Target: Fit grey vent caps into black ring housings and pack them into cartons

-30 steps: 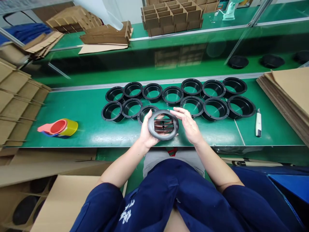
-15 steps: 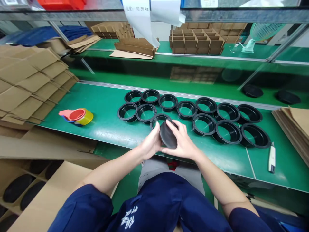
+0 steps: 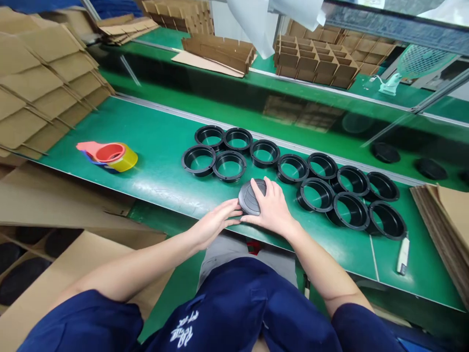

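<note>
A round dark grey disc-like part (image 3: 250,197) with curved lines on its face is at the front of the green table. My right hand (image 3: 270,205) grips it from the right, fingers over its top and thumb at its lower edge. My left hand (image 3: 220,221) has its fingers stretched out, with the fingertips at the part's left edge. Any ring underneath the part is hidden. Several black rings (image 3: 229,166) stand behind it and to the left, and more black rings (image 3: 315,194) stand to the right.
Red, yellow and blue tape rolls (image 3: 126,157) lie at the left. A utility knife (image 3: 403,256) and stacked cardboard (image 3: 439,225) are at the right. Cardboard dividers (image 3: 54,73) rise at the far left; a fan (image 3: 421,63) stands on the back shelf.
The round part has turned from tilted to face up and moved down over where a ring stood. My left hand has loosened and spread its fingers. The camera view has shifted.
</note>
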`<state>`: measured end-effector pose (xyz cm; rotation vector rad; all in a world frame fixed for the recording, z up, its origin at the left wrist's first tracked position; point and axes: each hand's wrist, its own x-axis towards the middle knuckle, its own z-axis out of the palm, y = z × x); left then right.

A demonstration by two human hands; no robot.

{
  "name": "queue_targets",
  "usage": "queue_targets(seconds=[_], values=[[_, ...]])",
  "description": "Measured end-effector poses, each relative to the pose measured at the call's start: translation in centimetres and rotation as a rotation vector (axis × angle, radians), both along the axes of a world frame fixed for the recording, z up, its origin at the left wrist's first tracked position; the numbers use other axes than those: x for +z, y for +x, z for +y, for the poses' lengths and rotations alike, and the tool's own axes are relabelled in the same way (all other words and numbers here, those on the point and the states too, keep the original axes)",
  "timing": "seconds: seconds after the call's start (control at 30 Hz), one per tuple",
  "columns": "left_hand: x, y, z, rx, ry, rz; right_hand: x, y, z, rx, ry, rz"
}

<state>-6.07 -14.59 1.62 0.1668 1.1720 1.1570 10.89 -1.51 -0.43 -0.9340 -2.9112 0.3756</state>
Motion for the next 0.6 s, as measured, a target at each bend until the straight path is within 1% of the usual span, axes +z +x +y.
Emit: queue_targets(seconds=[0.07, 0.13, 0.17, 0.2, 0.23, 0.27, 0.33, 0.4, 0.43, 0.5, 0.53, 0.57, 0.6], values=[[0.1, 0.1, -0.5, -0.028, -0.032, -0.025, 1.8, 0.9, -0.5, 0.028, -0.007, -0.012], [-0.2, 0.0, -0.6, -0.014, -0.058, -0.026, 3.9, 0.9, -0.6, 0.037, -0.006, 0.044], [-0.4, -0.1, -0.6, 0.004, -0.066, -0.023, 4.7, 0.6, -0.6, 0.03, -0.001, 0.082], [-0.6, -0.2, -0.5, 0.022, -0.07, -0.025, 5.1, 0.1, -0.5, 0.023, 0.007, 0.111], [-0.8, -0.3, -0.3, 0.039, -0.07, -0.034, 5.1, -0.4, -0.4, 0.022, 0.011, 0.118], [-1.0, -0.4, -0.2, 0.051, -0.066, -0.053, 4.8, -1.0, -0.2, 0.03, 0.007, 0.098], [-1.3, -0.6, 0.1, 0.05, -0.051, -0.102, 3.4, -1.6, 0.3, 0.069, -0.023, 0.024], [-1.6, -0.6, 0.3, 0.004, -0.012, -0.081, 1.8, -1.1, 0.7, 0.089, -0.08, -0.005], [-1.7, -0.4, 0.4, -0.02, 0.011, -0.037, 1.3, -0.5, 0.7, 0.048, -0.105, 0.027], [-2.0, 0.4, 0.3, -0.038, 0.045, 0.077, 0.5, 1.4, 0.1, -0.14, -0.148, 0.154], [-2.1, 1.0, 0.3, -0.052, 0.074, 0.148, 0.3, 2.5, -0.3, -0.282, -0.183, 0.237], [-2.3, 1.5, 0.4, -0.059, 0.11, 0.214, 0.1, 3.6, -0.8, -0.395, -0.226, 0.282], [-2.5, 2.0, 0.7, -0.167, 0.186, 0.315, -0.1, 4.5, -1.1, -0.446, -0.346, 0.305]])
